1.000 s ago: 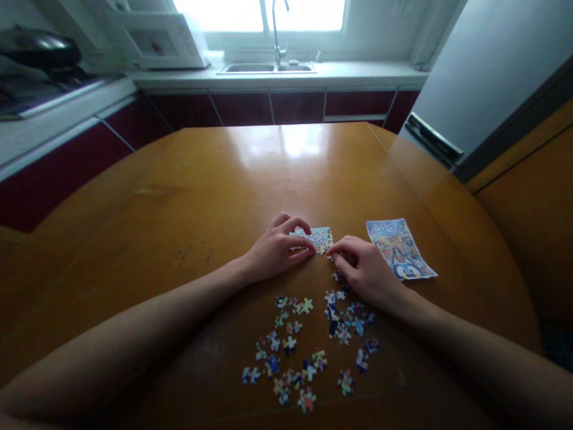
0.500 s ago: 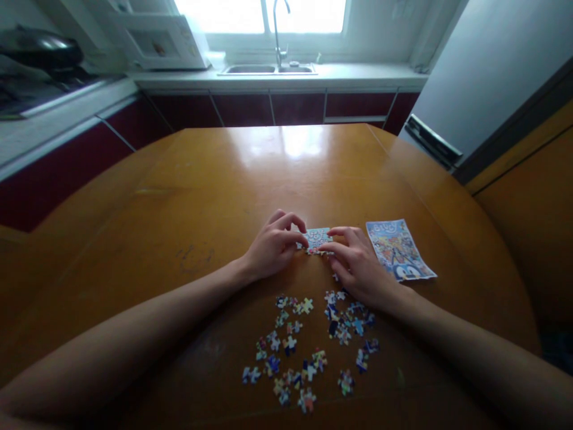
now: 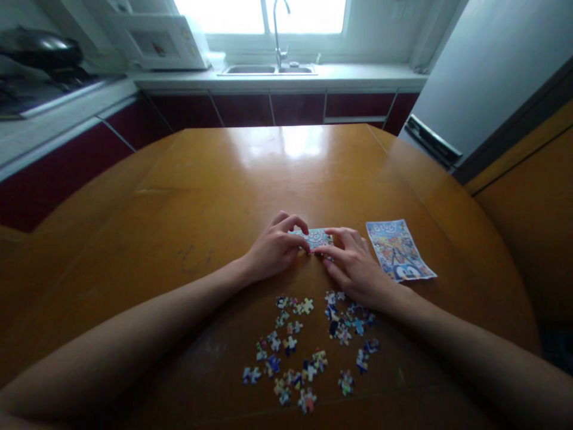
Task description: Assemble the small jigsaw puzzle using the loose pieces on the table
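A small joined patch of jigsaw puzzle [image 3: 319, 237] lies on the wooden table [image 3: 215, 191]. My left hand [image 3: 275, 248] curls around its left edge, fingertips pinching it. My right hand [image 3: 353, 266] lies at the patch's right and lower edge, fingers stretched flat and pressing down on it. Several loose colourful puzzle pieces [image 3: 308, 343] are scattered on the table just in front of both hands.
A printed reference picture [image 3: 398, 249] lies to the right of my right hand. Beyond the table runs a kitchen counter with a sink and tap [image 3: 268, 67], a microwave [image 3: 156, 42] and a stove with a pan [image 3: 40, 57]. A fridge [image 3: 483, 77] stands at right.
My right hand moved up and left from the loose pieces to the assembled patch and flattened its fingers onto the lower edge. My left hand stayed on the patch's left side.
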Tool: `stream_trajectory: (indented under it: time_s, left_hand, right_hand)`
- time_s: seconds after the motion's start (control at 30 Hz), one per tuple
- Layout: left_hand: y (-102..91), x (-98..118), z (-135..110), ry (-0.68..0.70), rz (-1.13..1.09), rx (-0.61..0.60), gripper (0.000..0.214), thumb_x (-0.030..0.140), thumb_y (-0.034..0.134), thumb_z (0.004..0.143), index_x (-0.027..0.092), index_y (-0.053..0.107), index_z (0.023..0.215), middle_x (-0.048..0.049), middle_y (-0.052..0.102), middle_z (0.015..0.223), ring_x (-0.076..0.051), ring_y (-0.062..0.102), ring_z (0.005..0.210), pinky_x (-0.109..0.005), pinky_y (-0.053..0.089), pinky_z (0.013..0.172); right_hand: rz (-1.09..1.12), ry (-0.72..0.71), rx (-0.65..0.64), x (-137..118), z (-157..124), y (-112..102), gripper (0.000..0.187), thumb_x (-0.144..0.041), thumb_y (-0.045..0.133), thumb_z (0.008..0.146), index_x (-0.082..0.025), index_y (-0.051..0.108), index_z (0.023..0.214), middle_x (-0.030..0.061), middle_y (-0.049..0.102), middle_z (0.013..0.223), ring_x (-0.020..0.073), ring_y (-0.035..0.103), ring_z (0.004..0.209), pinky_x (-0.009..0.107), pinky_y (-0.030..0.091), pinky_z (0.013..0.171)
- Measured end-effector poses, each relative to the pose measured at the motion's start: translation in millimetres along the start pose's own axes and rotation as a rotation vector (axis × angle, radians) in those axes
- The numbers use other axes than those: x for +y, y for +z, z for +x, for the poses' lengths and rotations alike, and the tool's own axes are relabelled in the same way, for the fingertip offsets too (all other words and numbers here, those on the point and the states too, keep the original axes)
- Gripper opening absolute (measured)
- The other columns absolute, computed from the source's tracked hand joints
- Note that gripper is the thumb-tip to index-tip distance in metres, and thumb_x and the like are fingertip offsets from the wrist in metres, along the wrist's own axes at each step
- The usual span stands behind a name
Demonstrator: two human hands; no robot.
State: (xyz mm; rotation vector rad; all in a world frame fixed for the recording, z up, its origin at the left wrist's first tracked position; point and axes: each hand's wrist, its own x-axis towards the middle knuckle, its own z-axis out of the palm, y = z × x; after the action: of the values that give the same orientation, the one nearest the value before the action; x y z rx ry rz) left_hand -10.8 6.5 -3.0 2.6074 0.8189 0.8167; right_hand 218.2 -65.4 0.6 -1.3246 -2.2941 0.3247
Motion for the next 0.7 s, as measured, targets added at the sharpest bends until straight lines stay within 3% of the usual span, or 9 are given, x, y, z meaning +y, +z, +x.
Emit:
stream_trajectory:
  time_s: [0.37,0.57,0.7]
  left_hand:
    - [1.3,-0.3,0.8,-0.02,-0.03,-0.036,0.04,-0.005,0.052,0.075,0.026,0.074,0.084,-0.0021,0.063,0.107,-0.021,0.048,0.101,-0.038,0.045,0.092]
    - [-0.2,1.5,2.9,-0.142,-0.054,0.124,0.035,-0.005,0.046,0.073,0.02,0.07,0.081,-0.0033,0.063,0.098,-0.02,0.05,0.097,-0.038,0.044,0.091]
    - [-0.7,1.7,3.7,-0.154,-0.051,0.133,0.032,-0.002,0.047,0.075,0.02,0.07,0.077,-0.0033,0.063,0.096,-0.02,0.05,0.095,-0.039,0.045,0.09]
  right_hand:
    - [0.043,0.01,0.015,2.3,0.5,3.6,0.026,-0.026,0.052,0.096,-0.031,0.068,0.117,0.0097,0.055,0.134,0.0311,0.045,0.128,0.054,0.039,0.105]
    - [0.08,0.049,0.032,0.6,0.9,3.6,0.028,-0.024,0.051,0.096,-0.028,0.065,0.12,0.0099,0.056,0.132,0.0295,0.048,0.125,0.051,0.04,0.104]
    - [0.074,0.038,0.045,0.6,0.8,4.0,0.027,-0.024,0.052,0.096,-0.03,0.066,0.118,0.0093,0.056,0.13,0.03,0.048,0.124,0.052,0.041,0.103]
